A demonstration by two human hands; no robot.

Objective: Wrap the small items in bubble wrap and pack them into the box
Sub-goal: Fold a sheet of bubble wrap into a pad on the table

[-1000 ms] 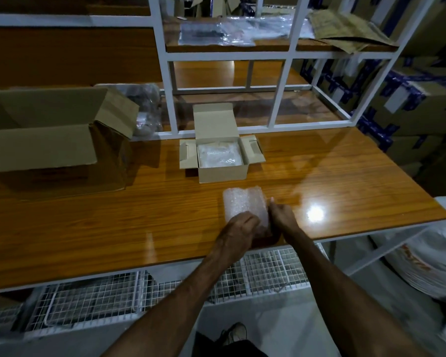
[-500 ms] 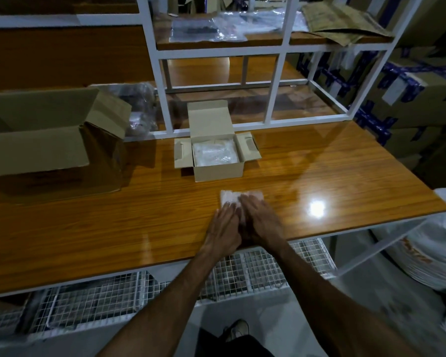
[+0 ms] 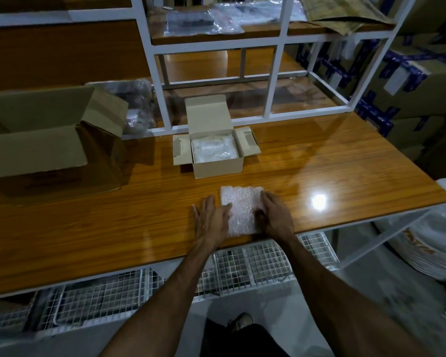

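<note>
We see the bubble wrap (image 3: pixel 238 211) flat near the counter (image 3: pixel 332 161) front edge, left hand (image 3: pixel 211 219) fingers released along its side, right hand (image 3: pixel 274 215) fingers curled on it; the open small box (image 3: pixel 218 164) sits just behind.

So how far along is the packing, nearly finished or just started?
Partly done, I'd say. The small box stands open with something wrapped in plastic already inside. In hand: the left hand lies flat beside a sheet of bubble wrap on the table, while the right hand holds its other edge. Left: finishing this wrap, boxing it, closing the flaps.
</note>
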